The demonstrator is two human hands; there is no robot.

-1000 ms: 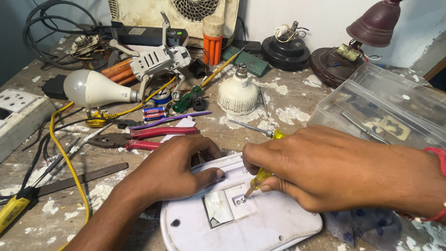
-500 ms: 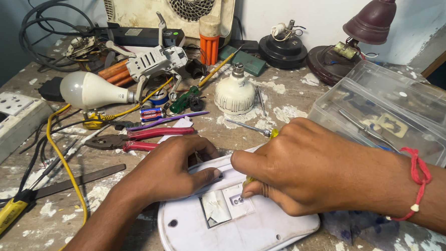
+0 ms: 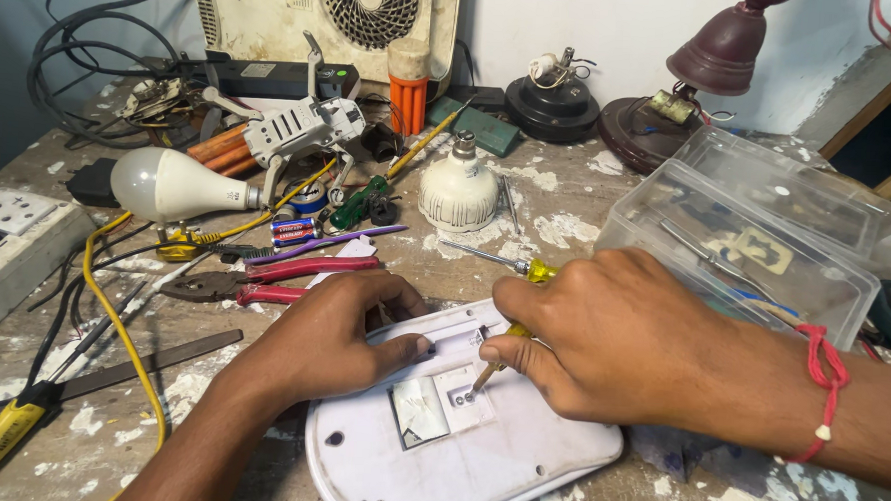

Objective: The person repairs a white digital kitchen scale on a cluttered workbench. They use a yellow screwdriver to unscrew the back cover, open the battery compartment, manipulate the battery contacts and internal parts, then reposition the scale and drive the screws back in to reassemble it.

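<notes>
A white oval appliance base (image 3: 476,462) lies underside up on the workbench, with a small rectangular panel near its middle. My left hand (image 3: 337,331) rests on its upper left edge, thumb pressing down on the white shell. My right hand (image 3: 602,338) grips a yellow-handled screwdriver (image 3: 506,345) whose tip stands on a screw beside the panel. A red string is tied round my right wrist.
Red-handled pliers (image 3: 264,278), a white bulb (image 3: 173,184), a bulb base (image 3: 458,186), a second yellow screwdriver (image 3: 500,261), a clear plastic box (image 3: 756,244), a socket board (image 3: 5,246), a yellow cable (image 3: 112,321), a metal file (image 3: 150,360) and a fan (image 3: 361,6) crowd the bench.
My right hand has shifted slightly over the white base, and the screwdriver tip now shows standing on the screw. My left hand stays in place.
</notes>
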